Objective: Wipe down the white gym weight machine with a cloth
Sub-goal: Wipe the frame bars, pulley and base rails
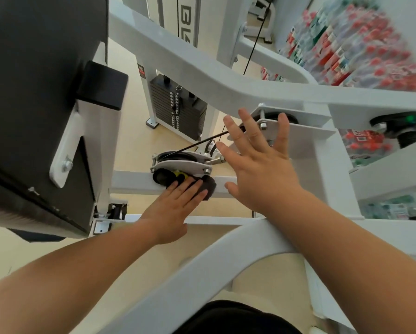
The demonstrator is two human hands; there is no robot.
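The white gym weight machine fills the view, its beams crossing from upper left to lower right. My left hand lies flat with straight fingers on a dark grey cloth, pressing it onto a low white crossbar beside a pulley. Most of the cloth is hidden under the fingers. My right hand hovers with fingers spread wide, holding nothing, in front of a white pulley bracket.
A black padded seat back stands at the left. A black cable runs from the pulley toward the bracket. The black weight stack sits behind on a tan floor. Blurred red and green packages line the upper right.
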